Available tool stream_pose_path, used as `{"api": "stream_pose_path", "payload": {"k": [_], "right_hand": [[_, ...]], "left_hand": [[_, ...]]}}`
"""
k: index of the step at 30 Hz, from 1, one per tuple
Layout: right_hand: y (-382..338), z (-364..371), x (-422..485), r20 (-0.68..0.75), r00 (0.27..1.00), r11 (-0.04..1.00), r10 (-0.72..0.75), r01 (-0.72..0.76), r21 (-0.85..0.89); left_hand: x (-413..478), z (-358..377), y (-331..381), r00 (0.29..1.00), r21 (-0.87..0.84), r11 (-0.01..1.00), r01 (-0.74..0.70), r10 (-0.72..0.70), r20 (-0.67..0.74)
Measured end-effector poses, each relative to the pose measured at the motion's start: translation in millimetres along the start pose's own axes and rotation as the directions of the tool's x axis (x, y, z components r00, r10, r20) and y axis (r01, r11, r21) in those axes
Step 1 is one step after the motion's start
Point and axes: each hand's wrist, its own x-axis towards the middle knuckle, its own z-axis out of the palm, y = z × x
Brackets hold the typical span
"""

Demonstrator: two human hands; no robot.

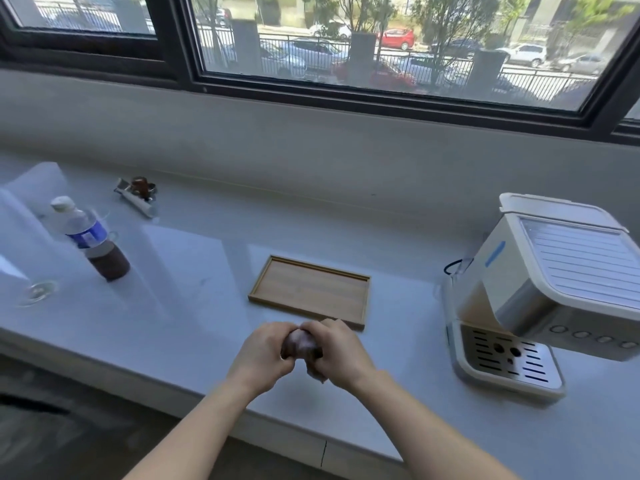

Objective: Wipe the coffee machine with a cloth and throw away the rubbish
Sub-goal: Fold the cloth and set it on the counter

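I hold a small crumpled brown cloth squeezed between both my hands. My left hand is curled round its left side and my right hand is curled round its right side, so my fingers are closed tight on the cloth and my two hands touch each other. The cloth is bunched into a ball (only a little of it peeks out between my fingers). My hands are above the long pale grey stone counter, near the middle of its front edge. Just behind my hands lies a flat wooden tray shaped like a rectangle, with a low rim all round; its front right corner is close to my right hand. The white and silver coffee machine stands at the right end of the counter, well apart from the cloth. It has a row of round buttons on its front, and under them is a shiny metal drip grate with slots in it. Near the left end of the counter stands a clear plastic bottle with a white cap, a blue label and dark brown drink at the bottom. A clear glass is just beside it at the left edge, but it is too blurry to see well. By the back left corner lies a little heap of small things, one brown and one white. Behind the counter is a big window with a dark frame.
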Motion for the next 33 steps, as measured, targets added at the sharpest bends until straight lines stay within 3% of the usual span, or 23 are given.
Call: {"api": "stream_pose_path", "payload": {"k": [9, 17, 27, 33], "right_hand": [[7, 32, -1, 0.148, 0.979, 0.986, 0.141, -0.124, -0.114], [4, 31, -2, 0.149, 0.974, 0.982, 0.173, -0.158, -0.103], [-1, -2, -25, 0.065, 0.963, 0.962, 0.263, -0.256, -0.096], [11, -30, -63, -0.021, 0.944, 0.934, 0.33, -0.33, -0.141]], "left_hand": [[-9, 22, -27, 0.984, 0.099, 0.994, 0.039, -0.056, 0.172], [-9, 21, -27, 0.972, 0.161, 0.986, 0.041, -0.076, 0.223], [-1, 3, 2, 0.98, 0.389, 0.92, -0.048, -0.032, 0.198], [1, 4, 39, 0.98, 0.388, 0.91, -0.142, 0.075, 0.182]]}}
